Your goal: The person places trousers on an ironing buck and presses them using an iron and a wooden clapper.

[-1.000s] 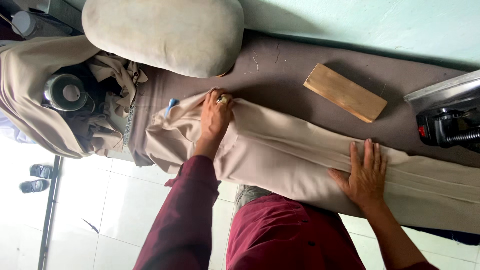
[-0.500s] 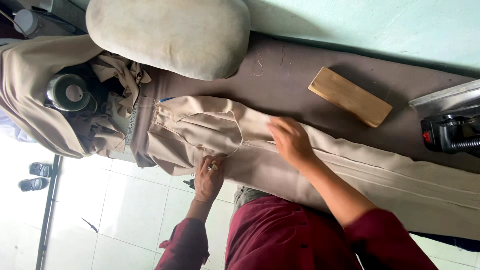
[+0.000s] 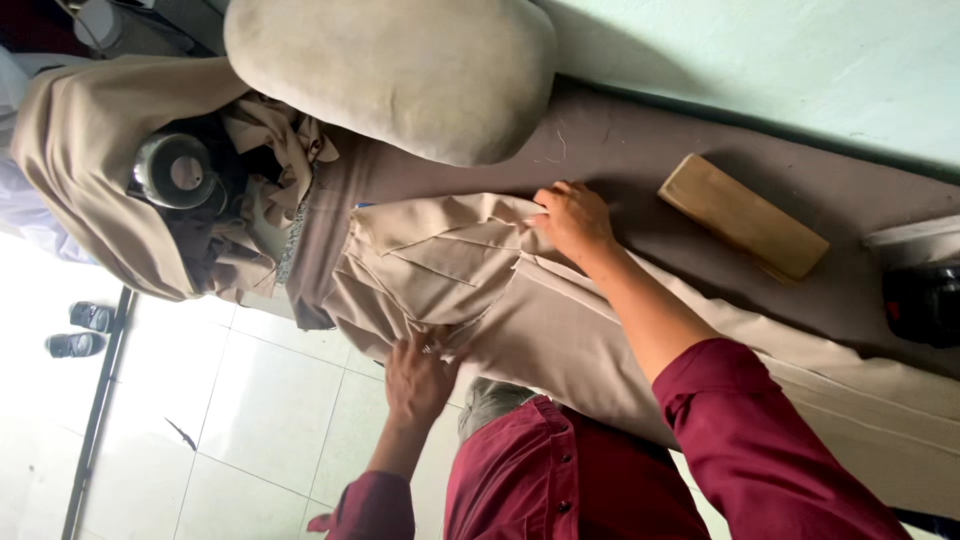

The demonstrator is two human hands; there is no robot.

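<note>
Beige trousers (image 3: 560, 330) lie spread along a brown padded table (image 3: 640, 150), waist end to the left. My left hand (image 3: 418, 375) reaches up from below the near table edge and grips the trousers' near edge by the waist. My right hand (image 3: 572, 220) rests at the far side of the waist, fingers curled on the folded fabric there. Its dark red sleeve (image 3: 760, 440) crosses over the trouser legs.
A large grey oval pressing cushion (image 3: 400, 70) sits at the far edge. A wooden block (image 3: 742, 216) lies to the right of my right hand, with a dark iron (image 3: 922, 300) beyond. A heap of beige garments around a round metal object (image 3: 172, 172) fills the left end. Shoes (image 3: 80, 330) stand on the tiled floor.
My right hand slid left along the trousers to the far waist corner. My left hand dropped from the top of the waist to the near edge. The waist flap now lies folded over.
</note>
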